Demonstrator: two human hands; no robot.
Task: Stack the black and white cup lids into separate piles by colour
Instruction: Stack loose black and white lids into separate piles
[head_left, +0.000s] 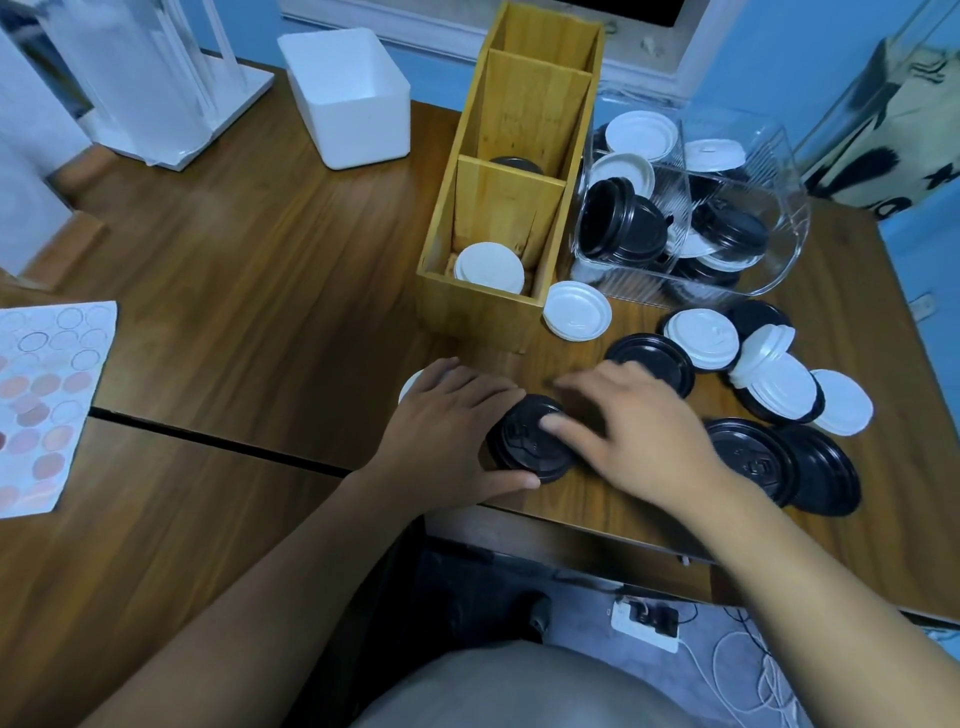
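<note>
A short stack of black lids (524, 447) sits near the table's front edge. My left hand (447, 431) cups its left side, thumb along the front. My right hand (634, 426) rests on its right side, thumb on top. A white lid (410, 384) peeks out behind my left hand. Loose black lids (652, 361) and white lids (576, 310) lie scattered to the right. A wooden divided box (483, 306) holds a white lid stack (489, 267) in its near compartment and a black lid (517, 165) in the middle one.
A clear plastic bin (779, 218) lying on its side holds more black and white lids. A white tub (348, 98) stands at the back. A sticker sheet (47, 400) lies at the left. A power strip (644, 621) and cables are on the floor.
</note>
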